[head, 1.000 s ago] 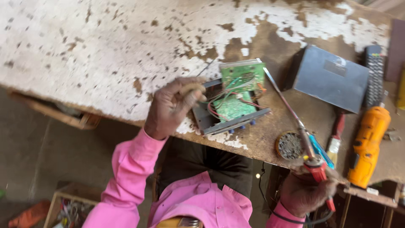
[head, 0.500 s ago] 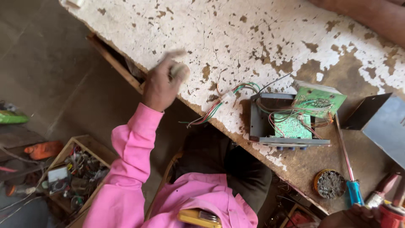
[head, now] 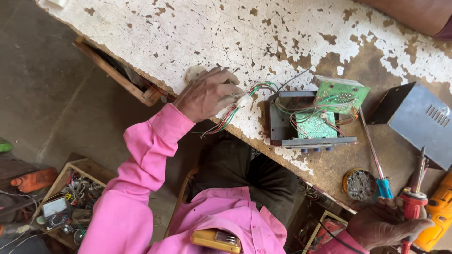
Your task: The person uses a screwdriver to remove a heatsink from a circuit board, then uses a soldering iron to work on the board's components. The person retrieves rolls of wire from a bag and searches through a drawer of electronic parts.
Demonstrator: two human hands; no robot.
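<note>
Down comes my left hand (head: 207,94) from where it hovered half a second ago, and now it's planted at the near edge of the flaked white table (head: 141,33). My fingers are curled over a small white connector (head: 243,99) and its bundle of coloured wires (head: 226,120), pinching them against the tabletop. A pale round disc (head: 193,73) peeks out just behind my knuckles. Those wires run right, into the open grey chassis (head: 282,124) with its green circuit boards (head: 329,106) tilted up. Off to the far right, my right hand (head: 383,223) is wrapped tight around the red-handled soldering iron (head: 413,200). A blue-handled screwdriver (head: 376,162) and a round tin (head: 359,184) lie just beside it, with a grey metal cover (head: 419,122) beyond.
</note>
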